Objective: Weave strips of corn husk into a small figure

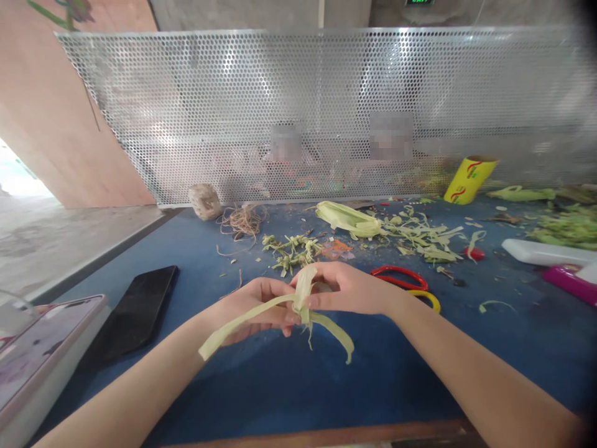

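Strips (305,291) of pale green husk, thin and curling, cross where both hands (345,287) pinch them.

The husk strips (305,289) are between the left hand (261,298) and right hand (349,286), above the near part of the table (261,398). A smartphone (135,311) lies to the left; scissors (396,269) lie just beyond the right forearm. Behind the hands sit knotted husk pieces (296,249), with twine (245,221) behind and left, a corn ear (347,219) behind and right. The far-right heap (569,227), blurred, may be husk shreds.
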Available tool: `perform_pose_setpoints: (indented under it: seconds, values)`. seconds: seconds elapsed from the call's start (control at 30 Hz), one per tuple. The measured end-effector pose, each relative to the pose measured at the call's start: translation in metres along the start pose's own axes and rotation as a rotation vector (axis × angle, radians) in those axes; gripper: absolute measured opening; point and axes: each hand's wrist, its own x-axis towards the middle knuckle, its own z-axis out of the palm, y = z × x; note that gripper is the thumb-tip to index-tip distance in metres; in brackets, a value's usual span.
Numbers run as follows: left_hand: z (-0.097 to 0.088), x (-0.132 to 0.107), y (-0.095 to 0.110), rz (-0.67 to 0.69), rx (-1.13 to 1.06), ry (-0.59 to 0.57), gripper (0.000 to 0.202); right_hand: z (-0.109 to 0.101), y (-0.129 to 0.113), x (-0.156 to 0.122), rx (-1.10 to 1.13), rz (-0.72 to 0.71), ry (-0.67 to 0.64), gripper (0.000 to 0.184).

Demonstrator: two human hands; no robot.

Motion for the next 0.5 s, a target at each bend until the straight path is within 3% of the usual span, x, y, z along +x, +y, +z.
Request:
perform_pose_setpoints:
  seconds: [0.13, 0.3, 0.5]
  values:
    - [-0.002, 0.001, 0.0, -0.001, 0.019, 0.048, 0.016, 0.008, -0.003, -0.001, -0.103, 0.052, 0.069, 0.04]
    - [-0.003, 0.004, 0.0, 0.047, 0.044, 0.194, 0.036, 0.018, 0.001, 0.003, 0.029, 0.067, 0.141, 0.054]
    - [-0.006, 0.005, -0.002, 0.071, 0.052, 0.202, 0.052, 0.016, 0.004, 0.006, 0.05, 0.031, 0.19, 0.03]
